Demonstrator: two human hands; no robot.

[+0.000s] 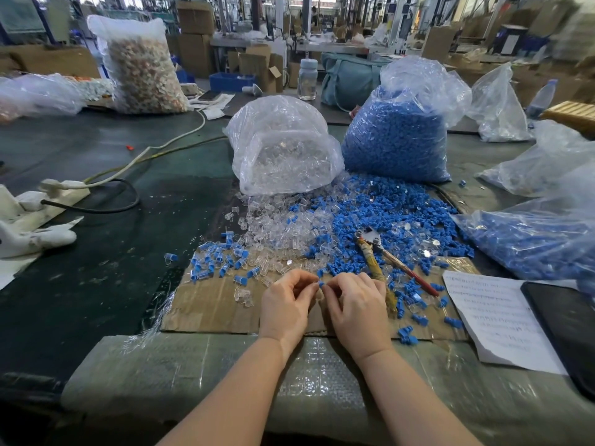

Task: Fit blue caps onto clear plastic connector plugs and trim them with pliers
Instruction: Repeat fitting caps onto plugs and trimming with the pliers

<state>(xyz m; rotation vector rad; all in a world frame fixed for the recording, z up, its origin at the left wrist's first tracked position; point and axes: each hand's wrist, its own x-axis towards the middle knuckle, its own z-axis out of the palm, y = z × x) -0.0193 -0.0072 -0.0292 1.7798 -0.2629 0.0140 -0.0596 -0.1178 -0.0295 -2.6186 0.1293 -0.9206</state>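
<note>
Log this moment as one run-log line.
phase: capping | left hand: pinches clear plastic plug | right hand: pinches small blue cap | worn-handled metal pliers: idle on cardboard sheet

Beneath the hands matt, rough corrugated cardboard [212, 304], beyond them glossy clear plastic plugs [283, 226] and matt blue plastic caps [386, 207], rightward dull metal pliers [370, 237].

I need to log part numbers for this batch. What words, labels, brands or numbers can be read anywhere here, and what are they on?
None can be read.
White printed paper sheet right of the brown cardboard mat: rows of text, too small and blurred.
Brown cardboard boxes behind: no legible marking.
Clear plastic bags: no labels visible.
</note>
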